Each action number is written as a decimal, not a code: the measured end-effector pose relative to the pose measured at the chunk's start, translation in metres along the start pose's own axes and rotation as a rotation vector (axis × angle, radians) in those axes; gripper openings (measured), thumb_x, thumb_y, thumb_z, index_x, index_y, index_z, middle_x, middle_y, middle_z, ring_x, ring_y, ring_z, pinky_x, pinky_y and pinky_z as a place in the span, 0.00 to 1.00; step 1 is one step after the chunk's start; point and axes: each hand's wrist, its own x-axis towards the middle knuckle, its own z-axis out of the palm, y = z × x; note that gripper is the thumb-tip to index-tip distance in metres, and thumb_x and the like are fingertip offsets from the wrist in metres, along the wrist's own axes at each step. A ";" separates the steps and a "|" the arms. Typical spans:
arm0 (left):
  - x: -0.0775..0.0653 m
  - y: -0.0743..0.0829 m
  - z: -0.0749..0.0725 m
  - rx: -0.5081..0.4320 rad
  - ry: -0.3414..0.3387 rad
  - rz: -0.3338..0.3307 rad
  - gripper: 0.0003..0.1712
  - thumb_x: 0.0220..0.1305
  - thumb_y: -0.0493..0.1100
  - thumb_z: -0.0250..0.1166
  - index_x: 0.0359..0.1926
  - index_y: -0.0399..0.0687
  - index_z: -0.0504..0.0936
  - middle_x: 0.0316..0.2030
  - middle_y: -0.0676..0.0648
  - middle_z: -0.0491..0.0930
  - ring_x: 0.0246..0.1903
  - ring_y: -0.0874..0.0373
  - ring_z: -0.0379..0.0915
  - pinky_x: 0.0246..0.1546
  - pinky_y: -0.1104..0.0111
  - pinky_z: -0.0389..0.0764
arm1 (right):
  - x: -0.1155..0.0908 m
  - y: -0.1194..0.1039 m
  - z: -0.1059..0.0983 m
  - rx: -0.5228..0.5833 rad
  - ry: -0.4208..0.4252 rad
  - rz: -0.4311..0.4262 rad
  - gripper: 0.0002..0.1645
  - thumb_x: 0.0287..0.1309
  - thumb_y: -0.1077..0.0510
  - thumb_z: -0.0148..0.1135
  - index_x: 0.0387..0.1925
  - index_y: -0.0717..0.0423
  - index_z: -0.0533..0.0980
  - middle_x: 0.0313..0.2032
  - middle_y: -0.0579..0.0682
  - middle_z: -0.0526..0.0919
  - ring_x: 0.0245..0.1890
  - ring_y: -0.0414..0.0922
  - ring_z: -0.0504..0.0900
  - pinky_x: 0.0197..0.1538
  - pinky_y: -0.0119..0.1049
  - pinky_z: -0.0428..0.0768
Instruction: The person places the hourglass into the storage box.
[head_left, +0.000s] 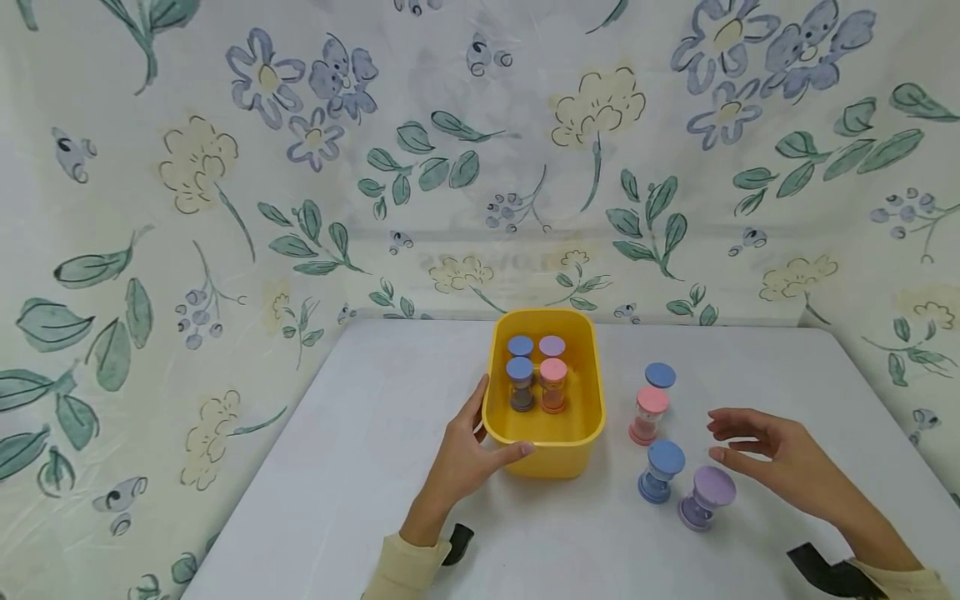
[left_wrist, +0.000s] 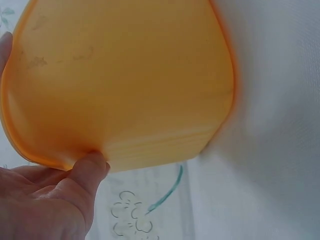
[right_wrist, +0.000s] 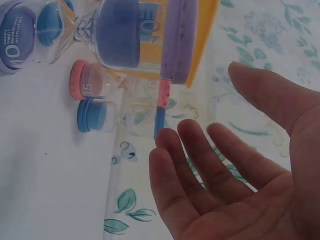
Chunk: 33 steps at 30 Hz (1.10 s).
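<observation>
My left hand [head_left: 467, 454] grips the rim of a yellow plastic bin [head_left: 551, 462], thumb over the near edge and fingers along the left side. Inside the bin stand several sand timers, among them a blue-capped one [head_left: 520, 371] and a pink-capped one [head_left: 553, 372]. My right hand [head_left: 776, 454] hovers beside a purple sand timer [head_left: 708, 493], fingers loosely bent and apart from it. In the right wrist view, that purple timer [right_wrist: 177, 40] is marked 10 minutes, and the hand [right_wrist: 235, 190] holds nothing.
Right of the bin, a blue timer [head_left: 662, 467], a pink timer [head_left: 648, 412] and a farther blue-capped timer [head_left: 660, 375] stand upright on the white table [head_left: 390, 400]. Floral-patterned sheeting [head_left: 465, 242] hangs behind the table and at its sides.
</observation>
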 end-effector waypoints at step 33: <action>0.006 -0.002 -0.002 -0.006 0.001 -0.009 0.66 0.55 0.59 0.79 0.83 0.52 0.48 0.82 0.48 0.54 0.79 0.44 0.59 0.73 0.49 0.70 | -0.020 0.011 0.018 0.144 -0.156 0.058 0.34 0.59 0.56 0.75 0.63 0.65 0.74 0.58 0.65 0.82 0.49 0.20 0.79 0.50 0.18 0.83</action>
